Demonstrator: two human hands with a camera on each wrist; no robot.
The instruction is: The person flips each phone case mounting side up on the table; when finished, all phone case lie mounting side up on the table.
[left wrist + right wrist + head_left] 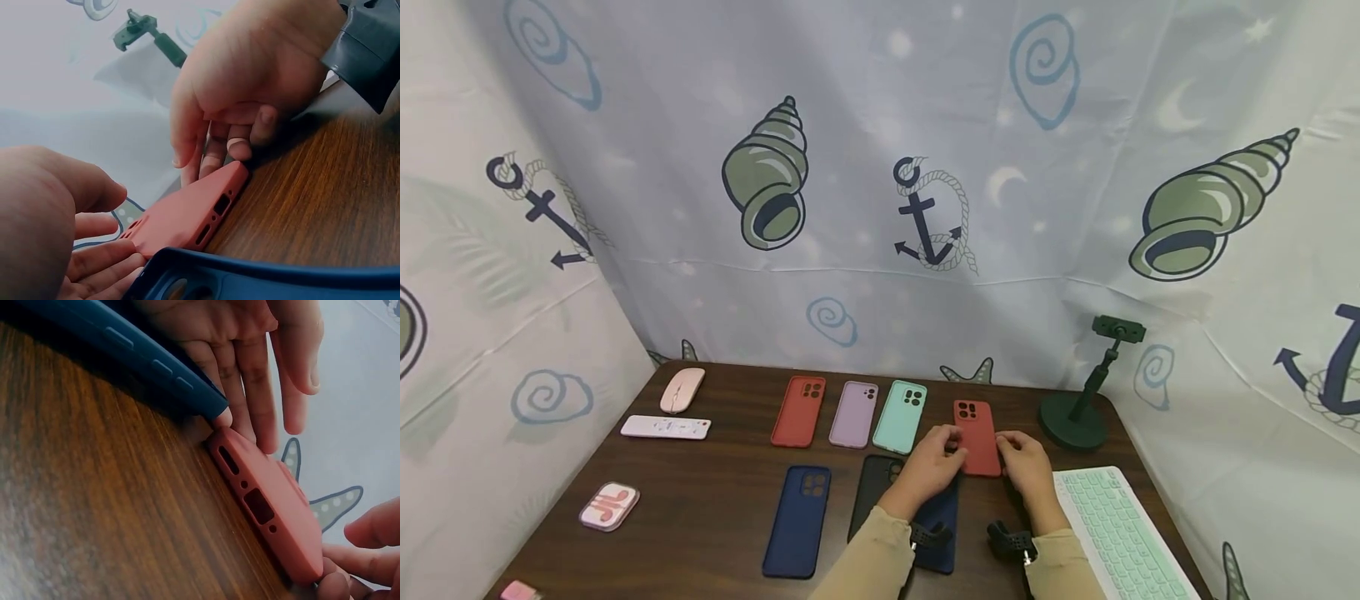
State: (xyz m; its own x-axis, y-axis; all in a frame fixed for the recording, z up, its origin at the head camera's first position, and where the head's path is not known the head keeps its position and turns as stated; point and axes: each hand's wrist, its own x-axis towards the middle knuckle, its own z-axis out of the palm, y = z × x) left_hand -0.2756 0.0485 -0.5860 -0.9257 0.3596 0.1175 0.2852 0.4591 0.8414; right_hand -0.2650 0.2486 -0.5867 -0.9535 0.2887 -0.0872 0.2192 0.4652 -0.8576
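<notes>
A red phone case (pixel 977 437) lies back side up on the wooden table, its camera cutouts toward the back wall. At its left edge are the fingertips of my left hand (pixel 931 467), thumb lifted off the case. My right hand (pixel 1028 473) touches the opposite edge with its fingertips, its thumb also apart. In the right wrist view the bottom port holes of the red case (pixel 269 503) show. Under my left forearm lie a black phone case (pixel 871 483) and a dark blue phone case (pixel 942 521), both partly hidden.
Behind stand a row of red (pixel 798 412), lilac (pixel 853 415) and mint (pixel 899 418) cases. Another blue case (pixel 797 521) lies front left. A green stand (pixel 1072 421) and a keyboard (pixel 1112 525) are right; a mouse (pixel 682 390), remote (pixel 666 427) and earphone box (pixel 609 507) left.
</notes>
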